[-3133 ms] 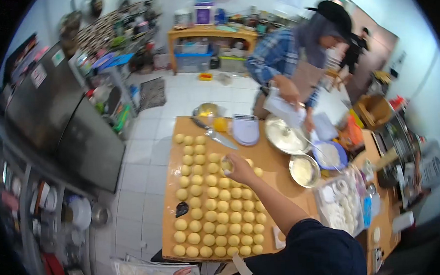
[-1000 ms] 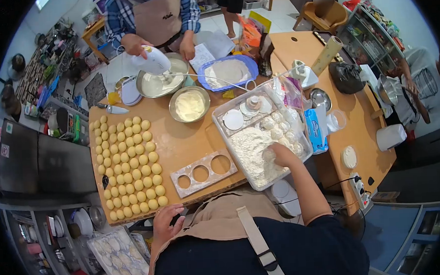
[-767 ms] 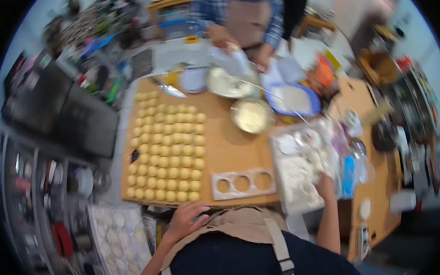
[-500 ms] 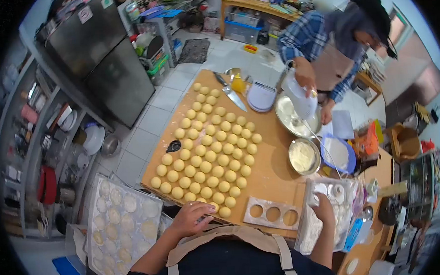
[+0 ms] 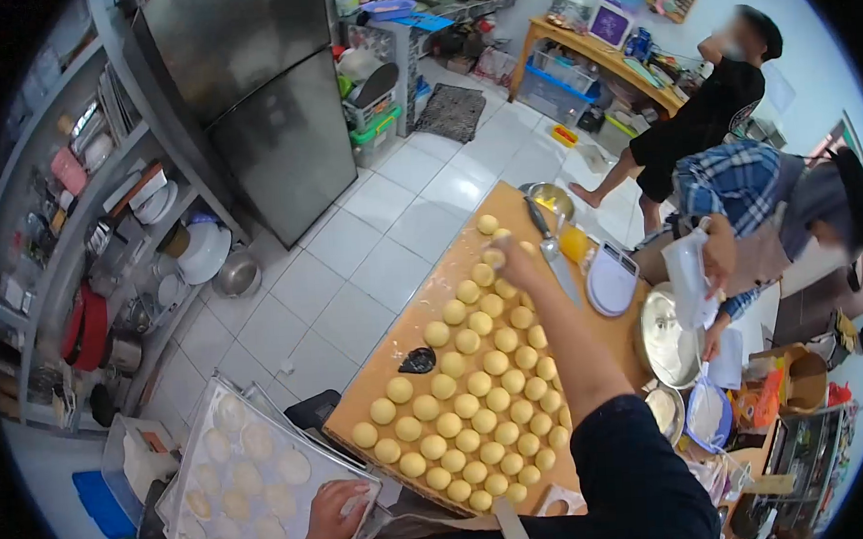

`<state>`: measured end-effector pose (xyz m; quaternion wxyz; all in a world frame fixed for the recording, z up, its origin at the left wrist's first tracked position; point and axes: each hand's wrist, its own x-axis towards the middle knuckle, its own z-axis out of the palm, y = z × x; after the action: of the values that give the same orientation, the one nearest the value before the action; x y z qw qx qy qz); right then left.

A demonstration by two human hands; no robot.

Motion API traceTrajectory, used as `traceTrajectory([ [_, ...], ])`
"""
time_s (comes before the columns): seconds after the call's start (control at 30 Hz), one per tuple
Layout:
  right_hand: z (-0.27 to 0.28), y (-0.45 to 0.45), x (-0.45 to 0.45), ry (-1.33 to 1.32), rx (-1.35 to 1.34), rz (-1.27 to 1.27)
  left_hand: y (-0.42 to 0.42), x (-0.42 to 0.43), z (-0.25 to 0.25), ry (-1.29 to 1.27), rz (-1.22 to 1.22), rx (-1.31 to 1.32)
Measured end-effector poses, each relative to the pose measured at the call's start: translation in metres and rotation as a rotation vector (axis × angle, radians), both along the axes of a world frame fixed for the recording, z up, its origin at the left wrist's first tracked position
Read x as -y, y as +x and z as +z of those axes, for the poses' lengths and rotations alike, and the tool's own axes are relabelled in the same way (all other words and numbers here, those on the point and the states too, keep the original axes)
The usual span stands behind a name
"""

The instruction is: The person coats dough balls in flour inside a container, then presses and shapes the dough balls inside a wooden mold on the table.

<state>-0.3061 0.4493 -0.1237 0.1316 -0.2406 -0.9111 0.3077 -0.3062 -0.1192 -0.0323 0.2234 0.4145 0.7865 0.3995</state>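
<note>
Rows of round yellow dough balls (image 5: 466, 406) cover the wooden table (image 5: 606, 334). My right hand (image 5: 515, 261) reaches to the far end of the rows, beside the balls near the knife (image 5: 556, 253); its fingers are blurred and what they touch is hard to see. At the lower left, my left hand (image 5: 339, 513) rests by the right edge of a tray (image 5: 186, 517) of flat floured dough rounds (image 5: 247, 469), its fingers curled. A dark scrap of plastic (image 5: 418, 360) lies at the table's left edge among the balls.
A co-worker in a checked shirt (image 5: 729, 181) holds a white mixer (image 5: 688, 278) over a metal bowl (image 5: 666, 340). Another person in black (image 5: 715, 98) stands behind. A scale (image 5: 613, 279) sits past the knife. Fridge (image 5: 247, 103) and shelves (image 5: 108, 238) stand at left.
The view has turned left. My right hand has left the flour tray and now reaches over the far dough balls. My left hand has moved from the table edge to the tray of rounds.
</note>
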Motion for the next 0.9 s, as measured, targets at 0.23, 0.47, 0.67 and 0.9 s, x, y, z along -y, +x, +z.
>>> traceTrajectory([
  [0.23, -0.036, -0.070, -0.074, 0.174, 0.230, -0.037, -0.018, 0.011, -0.012, 0.032, 0.118, 0.017],
  [0.47, -0.036, -0.095, -0.074, 0.364, 0.351, 0.029, -0.028, 0.023, -0.025, -0.013, 0.127, 0.046],
  [0.67, 0.011, -0.098, -0.075, 0.241, 0.281, -0.023, -0.035, 0.023, -0.023, 0.013, 0.098, 0.011],
  [0.9, 0.066, -0.004, 0.009, 0.057, -0.010, 0.038, -0.035, 0.010, -0.014, 0.108, -0.029, 0.018],
])
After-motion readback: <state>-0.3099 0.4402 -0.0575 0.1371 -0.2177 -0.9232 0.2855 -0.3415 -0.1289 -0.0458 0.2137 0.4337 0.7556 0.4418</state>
